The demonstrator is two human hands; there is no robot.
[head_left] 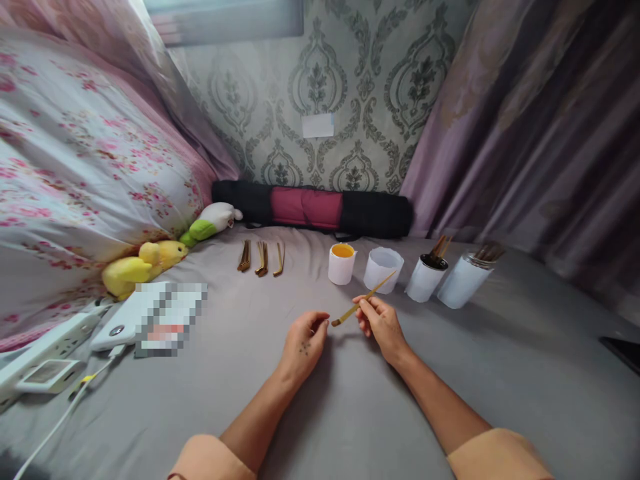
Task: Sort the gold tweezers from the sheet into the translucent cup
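Observation:
My right hand (383,325) pinches a slim tan stick (364,298) between thumb and fingers. The stick tapers to a point at its upper right; its lower left end is wider and dark brown, and I cannot tell whether that is bristle or wood. Close to this dark end is my left hand (306,341), its fingers loosely bent, with a small gap at the thumb and nothing visible in it. Beyond my hands stand a white-wrapped cup with yellow inside (341,267) and a wider translucent white tub (383,269), partly behind the stick's tip.
White-wrapped cans (425,280) (463,283) with brown sticks stand at right. Golden-brown stick bundles (244,256) (262,259) (279,260) lie farther left. A long black-and-maroon bag (307,208) lies along the wall. Plush toys (150,267), a power strip (50,353) and a cable (70,403) are at left.

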